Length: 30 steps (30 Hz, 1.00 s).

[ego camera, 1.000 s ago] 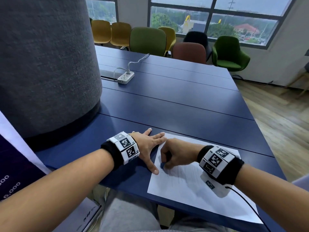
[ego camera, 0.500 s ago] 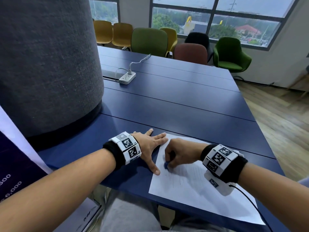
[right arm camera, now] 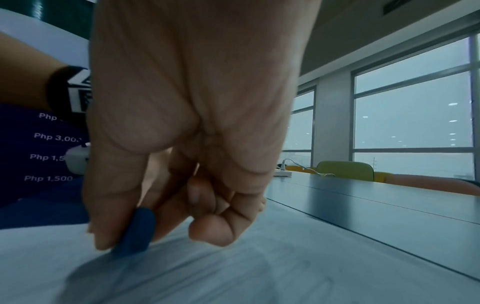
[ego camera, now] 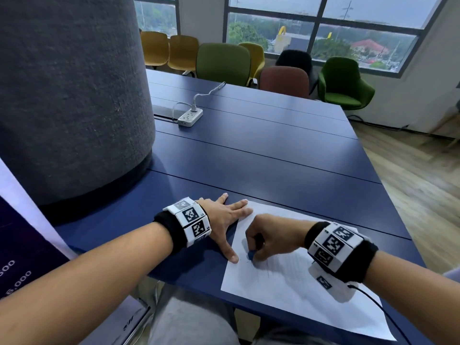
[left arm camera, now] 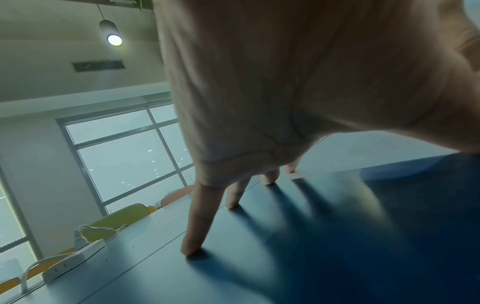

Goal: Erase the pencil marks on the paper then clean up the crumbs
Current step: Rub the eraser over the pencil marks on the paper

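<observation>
A white sheet of paper point(ego camera: 293, 290) lies at the near edge of the blue table point(ego camera: 261, 155), with faint pencil lines under my right hand. My right hand point(ego camera: 263, 239) pinches a small blue eraser point(ego camera: 250, 255) between thumb and fingers and presses its tip on the paper near the sheet's left edge. In the right wrist view the eraser point(right arm camera: 137, 232) touches the paper point(right arm camera: 233, 267). My left hand point(ego camera: 224, 220) lies flat with spread straight fingers, thumb and fingertips on the paper's left edge. The left wrist view shows those fingers point(left arm camera: 197, 222) pressing on the table.
A large grey felt-covered column point(ego camera: 69, 95) stands on the table at the left. A white power strip point(ego camera: 190, 117) with cable lies farther back. Coloured chairs point(ego camera: 224, 63) line the far edge beneath windows. A dark banner point(ego camera: 15, 257) stands at my left.
My right hand with the eraser has shifted slightly over the paper near its left edge. The left hand has stayed flat in place.
</observation>
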Each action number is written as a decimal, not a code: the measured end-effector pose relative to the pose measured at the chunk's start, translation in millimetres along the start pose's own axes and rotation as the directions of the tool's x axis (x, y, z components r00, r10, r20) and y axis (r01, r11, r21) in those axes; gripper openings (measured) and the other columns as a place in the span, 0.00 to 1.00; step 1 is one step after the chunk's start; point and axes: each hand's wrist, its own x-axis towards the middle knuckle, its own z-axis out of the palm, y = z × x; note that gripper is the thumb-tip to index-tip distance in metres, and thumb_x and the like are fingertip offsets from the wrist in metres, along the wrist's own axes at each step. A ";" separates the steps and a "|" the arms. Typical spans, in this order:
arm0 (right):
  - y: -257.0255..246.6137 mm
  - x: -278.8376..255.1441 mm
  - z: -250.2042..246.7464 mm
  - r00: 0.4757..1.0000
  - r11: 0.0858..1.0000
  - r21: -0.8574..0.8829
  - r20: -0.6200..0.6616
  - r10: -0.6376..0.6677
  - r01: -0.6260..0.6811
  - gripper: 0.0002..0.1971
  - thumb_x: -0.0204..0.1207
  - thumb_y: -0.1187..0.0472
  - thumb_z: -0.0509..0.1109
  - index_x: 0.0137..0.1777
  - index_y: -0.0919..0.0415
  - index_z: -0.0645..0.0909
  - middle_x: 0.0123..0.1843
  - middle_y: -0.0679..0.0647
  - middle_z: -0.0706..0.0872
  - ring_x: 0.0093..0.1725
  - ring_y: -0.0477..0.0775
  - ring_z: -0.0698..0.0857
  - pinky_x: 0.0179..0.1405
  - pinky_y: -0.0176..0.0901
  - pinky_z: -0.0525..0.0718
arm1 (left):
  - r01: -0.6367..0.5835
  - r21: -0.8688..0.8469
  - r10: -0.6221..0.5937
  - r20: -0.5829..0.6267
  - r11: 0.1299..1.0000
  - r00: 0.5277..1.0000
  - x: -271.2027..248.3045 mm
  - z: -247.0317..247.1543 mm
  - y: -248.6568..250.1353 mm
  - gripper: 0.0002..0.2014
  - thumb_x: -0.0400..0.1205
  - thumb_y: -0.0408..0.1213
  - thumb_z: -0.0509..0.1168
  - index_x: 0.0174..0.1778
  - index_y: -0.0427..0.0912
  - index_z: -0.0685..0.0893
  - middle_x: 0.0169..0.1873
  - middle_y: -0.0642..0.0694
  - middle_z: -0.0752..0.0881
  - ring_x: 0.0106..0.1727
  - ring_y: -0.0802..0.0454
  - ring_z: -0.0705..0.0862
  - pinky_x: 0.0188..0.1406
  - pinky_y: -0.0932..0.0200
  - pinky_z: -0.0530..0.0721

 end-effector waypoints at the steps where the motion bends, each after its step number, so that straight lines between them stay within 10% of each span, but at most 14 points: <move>1: -0.9 -0.7 -1.3 0.999 1.000 -0.004 0.032 -0.002 0.002 0.07 0.69 0.58 0.80 0.39 0.52 0.83 0.32 0.40 0.81 0.28 0.37 0.78 0.28 0.25 0.72 | -0.005 0.005 0.005 0.006 1.000 1.000 0.5 -0.3 0.4 0.66 0.58 0.76 0.73 0.83 0.69 0.36 0.83 0.70 0.33 0.86 0.41 0.35 0.75 0.19 0.57; 7: 16.4 16.2 -19.2 0.967 0.994 -0.028 -0.238 0.093 -0.103 0.06 0.69 0.59 0.78 0.38 0.58 0.84 0.33 0.48 0.83 0.29 0.41 0.77 0.31 0.38 0.75 | -0.021 0.003 0.021 -0.013 1.000 1.000 0.1 1.0 -1.4 0.64 0.57 0.78 0.73 0.78 0.77 0.33 0.82 0.70 0.33 0.86 0.40 0.35 0.74 0.22 0.64; 13: -2.6 7.2 -7.9 0.999 1.000 -0.020 0.036 -0.012 0.013 0.06 0.69 0.61 0.80 0.44 0.60 0.87 0.38 0.46 0.86 0.31 0.38 0.79 0.31 0.25 0.75 | -0.009 0.011 0.009 0.005 1.000 1.000 -0.1 -1.2 0.1 0.64 0.57 0.77 0.73 0.80 0.75 0.35 0.82 0.71 0.32 0.86 0.41 0.34 0.76 0.23 0.62; 18: 14.9 21.7 -22.3 0.963 0.993 -0.028 -0.249 0.101 -0.112 0.06 0.68 0.60 0.79 0.40 0.61 0.86 0.41 0.54 0.89 0.38 0.51 0.85 0.38 0.43 0.83 | -0.027 -0.008 0.027 -0.018 1.000 0.999 -3.2 -1.4 -0.3 0.63 0.57 0.76 0.74 0.77 0.80 0.34 0.81 0.73 0.33 0.86 0.40 0.35 0.74 0.26 0.68; 24: 2.5 9.4 -11.3 0.997 0.999 0.028 0.059 0.041 -0.043 0.05 0.68 0.60 0.80 0.39 0.56 0.86 0.35 0.45 0.86 0.29 0.38 0.79 0.29 0.23 0.75 | -0.007 0.012 0.007 -0.001 1.000 1.000 -2.9 -2.1 2.5 0.64 0.58 0.76 0.74 0.80 0.75 0.34 0.83 0.70 0.34 0.86 0.41 0.35 0.76 0.28 0.66; 30: 20.6 20.6 -21.1 0.965 0.991 0.026 -0.224 0.136 -0.134 0.08 0.66 0.60 0.80 0.33 0.55 0.82 0.32 0.48 0.84 0.31 0.46 0.80 0.32 0.38 0.77 | -0.016 -0.008 0.016 -0.014 1.000 1.000 -0.3 -0.3 -1.1 0.64 0.57 0.76 0.74 0.79 0.78 0.35 0.83 0.70 0.34 0.86 0.41 0.35 0.77 0.27 0.64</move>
